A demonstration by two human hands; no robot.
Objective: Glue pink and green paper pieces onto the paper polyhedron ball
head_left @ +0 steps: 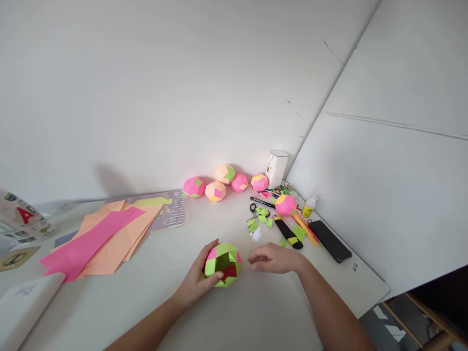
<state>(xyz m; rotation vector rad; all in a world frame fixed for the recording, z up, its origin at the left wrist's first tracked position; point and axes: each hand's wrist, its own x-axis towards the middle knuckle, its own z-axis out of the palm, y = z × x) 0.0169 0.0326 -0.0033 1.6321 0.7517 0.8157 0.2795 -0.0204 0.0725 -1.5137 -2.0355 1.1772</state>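
Note:
My left hand (199, 278) is wrapped round a green, pink and red folded-paper ball (223, 264) with an open hollow at its top, resting on the white table (153, 302). My right hand (272, 258) hovers just to the right of the ball, palm down, fingers loosely curled toward it and holding nothing that I can see. Small green folded paper pieces (260, 218) lie just beyond my right hand.
Several finished pink and peach paper balls (215, 187) sit by the wall, another (285, 204) near scissors (256, 208), a glue bottle (309, 207), a black phone (331, 240) and a white box (277, 167). Pink and peach paper sheets (106, 236) lie left.

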